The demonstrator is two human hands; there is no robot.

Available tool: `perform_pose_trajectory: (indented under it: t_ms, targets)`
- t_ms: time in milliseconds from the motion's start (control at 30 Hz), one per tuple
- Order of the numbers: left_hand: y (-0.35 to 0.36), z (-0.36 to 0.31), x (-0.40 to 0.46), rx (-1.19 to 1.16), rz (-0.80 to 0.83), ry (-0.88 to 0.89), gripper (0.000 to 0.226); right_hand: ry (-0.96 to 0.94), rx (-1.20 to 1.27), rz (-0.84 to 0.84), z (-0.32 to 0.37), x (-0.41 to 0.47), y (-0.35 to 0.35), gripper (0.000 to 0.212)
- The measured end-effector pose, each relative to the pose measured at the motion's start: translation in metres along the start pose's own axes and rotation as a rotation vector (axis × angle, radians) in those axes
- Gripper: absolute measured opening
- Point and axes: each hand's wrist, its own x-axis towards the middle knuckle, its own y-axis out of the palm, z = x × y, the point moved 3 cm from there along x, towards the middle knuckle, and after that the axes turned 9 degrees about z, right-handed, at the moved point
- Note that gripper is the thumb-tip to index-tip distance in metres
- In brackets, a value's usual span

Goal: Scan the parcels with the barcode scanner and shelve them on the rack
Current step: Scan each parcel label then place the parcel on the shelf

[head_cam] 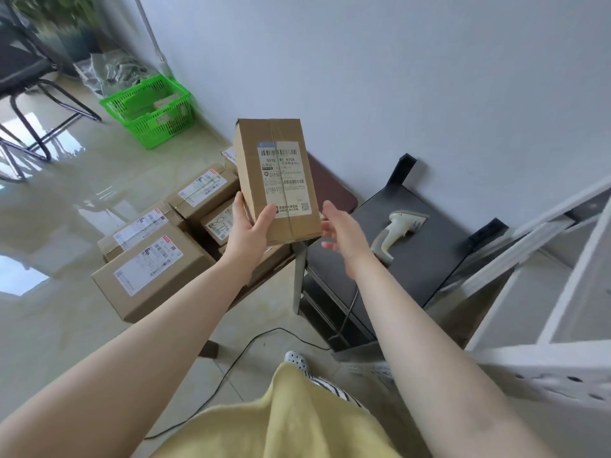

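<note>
My left hand [249, 226] grips a long brown cardboard parcel [264, 160] at its near end, thumb on the top face beside the white shipping label, which faces up. My right hand [340, 231] is at the parcel's near right corner with fingers spread and relaxed, and I cannot tell if it touches the box. A white barcode scanner [396, 231] lies on a black side table [426, 259] just right of my right hand. Several more labelled parcels [148, 269] are stacked on a low stand below the held one. The white rack [558, 269] stands at the right.
A green plastic basket [152, 110] sits on the glossy floor by the wall, with plastic bags behind it. A black chair frame [29, 104] is at the far left. The scanner's cable [251, 352] trails across the floor near my foot.
</note>
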Motion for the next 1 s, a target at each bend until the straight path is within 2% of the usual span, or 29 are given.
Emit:
perform_pose_trajectory:
  t_ms: [67,133,200,333,467,633,767,800,900,1000]
  targets:
    - [-0.005,0.006,-0.024,0.004,0.038,0.008,0.072,0.047,-0.018,0.153,-0.011,-0.025,0.020,0.060]
    - [-0.014,0.018,-0.052,-0.007,0.079,0.005,0.072,0.054,-0.013,0.195,-0.026,-0.053,0.034,0.055]
    - [-0.023,0.033,-0.082,-0.005,0.108,-0.018,0.075,0.042,-0.009,0.172,-0.041,-0.085,0.045,0.049]
    - [-0.041,0.074,-0.145,-0.005,0.160,-0.097,0.084,0.079,0.018,0.135,-0.083,-0.158,0.066,0.052]
    - [-0.043,0.109,-0.206,-0.021,0.222,-0.174,0.072,0.132,0.029,0.120,-0.128,-0.226,0.070,0.043]
    - [-0.019,0.140,-0.259,0.083,0.385,-0.243,0.070,0.178,0.032,0.099,-0.172,-0.293,0.040,0.049]
    - [0.013,0.154,-0.292,0.090,0.515,-0.320,0.059,0.186,0.021,0.094,-0.198,-0.334,0.006,0.072]
    - [0.022,0.157,-0.298,0.106,0.546,-0.335,0.058,0.185,0.017,0.089,-0.204,-0.343,-0.004,0.071]
    - [0.056,0.164,-0.314,0.173,0.626,-0.348,0.064,0.191,0.030,0.055,-0.219,-0.371,-0.036,0.044]
    - [0.110,0.167,-0.332,0.222,0.687,-0.338,0.065,0.187,0.077,0.014,-0.237,-0.403,-0.081,0.040]
